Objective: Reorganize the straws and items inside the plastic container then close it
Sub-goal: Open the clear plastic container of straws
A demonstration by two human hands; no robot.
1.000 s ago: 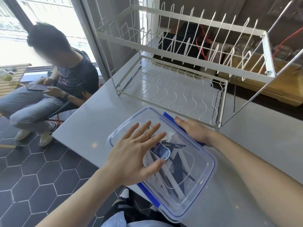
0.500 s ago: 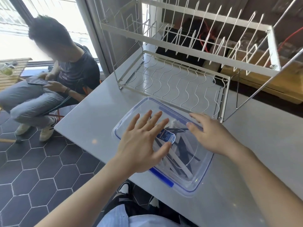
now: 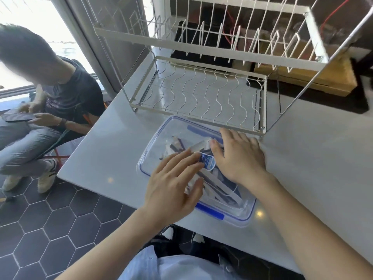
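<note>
Clear plastic lid point(image 3: 173, 130) will flex, so with flat left hand point(image 3: 173, 184) and right hand point(image 3: 240, 156), press its blue clips point(image 3: 210, 211)

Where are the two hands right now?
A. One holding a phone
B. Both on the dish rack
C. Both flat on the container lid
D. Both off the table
C: the left hand and right hand lie with straight fingers on the clear lid.
</note>
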